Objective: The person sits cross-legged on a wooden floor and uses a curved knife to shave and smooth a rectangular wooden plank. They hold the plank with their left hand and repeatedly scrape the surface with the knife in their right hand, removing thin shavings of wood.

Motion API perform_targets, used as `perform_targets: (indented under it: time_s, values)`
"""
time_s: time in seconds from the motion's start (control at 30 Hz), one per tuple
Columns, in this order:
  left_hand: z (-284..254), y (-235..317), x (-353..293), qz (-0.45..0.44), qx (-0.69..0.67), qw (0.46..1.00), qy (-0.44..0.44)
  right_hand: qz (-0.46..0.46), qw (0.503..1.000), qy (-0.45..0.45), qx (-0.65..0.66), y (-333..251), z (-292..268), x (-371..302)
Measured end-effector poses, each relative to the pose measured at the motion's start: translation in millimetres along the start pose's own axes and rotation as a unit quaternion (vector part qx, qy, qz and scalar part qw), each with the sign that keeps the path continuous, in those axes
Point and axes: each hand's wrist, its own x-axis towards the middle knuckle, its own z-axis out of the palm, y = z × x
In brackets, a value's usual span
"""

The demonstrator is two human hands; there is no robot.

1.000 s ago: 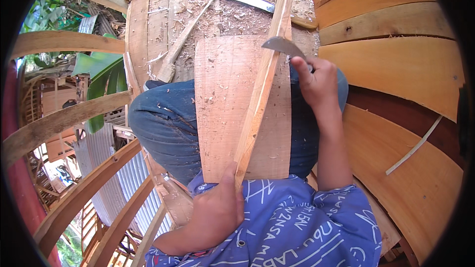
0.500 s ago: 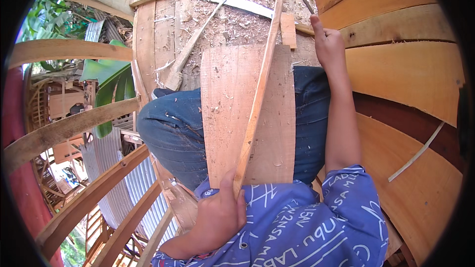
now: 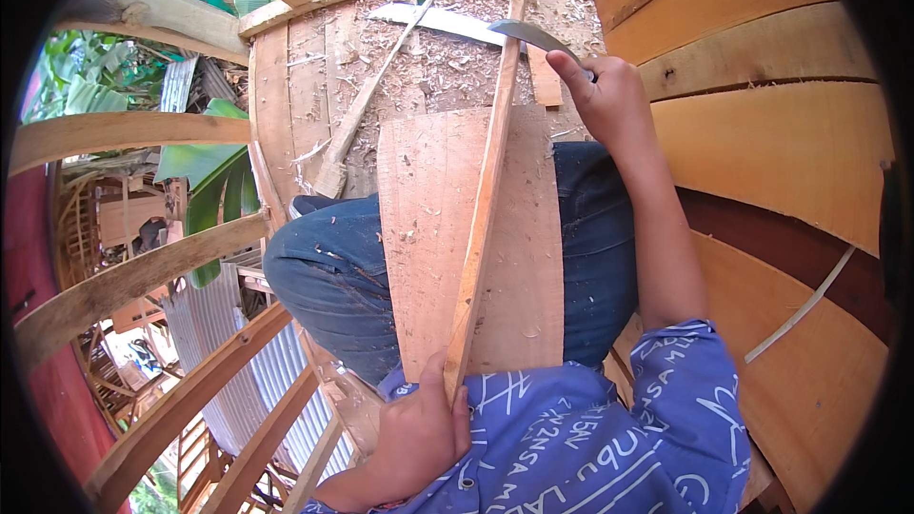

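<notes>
My left hand (image 3: pixel 420 430) is closed round the near end of a long, thin wooden strip (image 3: pixel 484 195), close to my shirt. The strip runs away from me across a flat wooden board (image 3: pixel 428 238) on my lap, its far end reaching past the board to the frame's edge. In my right hand (image 3: pixel 609 100) is a knife with a dark curved blade (image 3: pixel 535 35). That blade lies across the strip near its far end, thumb stretched along the knife's back. My fingers hide the knife's handle.
A machete-like bright blade (image 3: pixel 433 19) and a tapered stick (image 3: pixel 367 95) lie on the shaving-strewn plank floor ahead. A small wood block (image 3: pixel 546 81) sits beyond the board. Wooden slats (image 3: pixel 143 247) rail the left side; a plank wall (image 3: pixel 771 133) stands at the right.
My right hand has moved slightly to the left and nearer, bringing the curved blade from beside the strip to across it. The strip's far end has shifted a little left.
</notes>
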Motion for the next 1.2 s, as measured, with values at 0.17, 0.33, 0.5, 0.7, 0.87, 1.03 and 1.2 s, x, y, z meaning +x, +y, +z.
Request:
perform_targets:
  time_s: [0.17,0.33,0.5,0.7,0.87,1.03,1.2]
  values:
    - [3,-3,0,0.006,0.021,1.000,0.001,0.063,0.998,-0.006,0.008,15,14,23]
    - [4,-7,-4,0.018,0.002,1.000,-0.007,0.200,0.979,0.028,-0.003,62,-5,51]
    - [4,-7,-2,0.009,-0.036,0.999,0.009,0.203,0.969,0.057,0.132,58,-11,17]
    - [2,-9,0,-0.020,-0.058,0.998,-0.010,0.074,0.982,-0.042,0.168,-20,-16,-62]
    - [3,-12,-2,-0.028,-0.068,0.997,-0.019,0.064,0.986,-0.087,0.124,-45,-15,-86]
    - [-4,-8,1,-0.047,-0.068,0.996,-0.034,0.040,0.997,-0.047,0.047,-31,-5,-74]
    - [-3,-9,1,-0.039,-0.074,0.996,-0.020,0.010,0.999,-0.039,-0.005,-28,-3,-62]
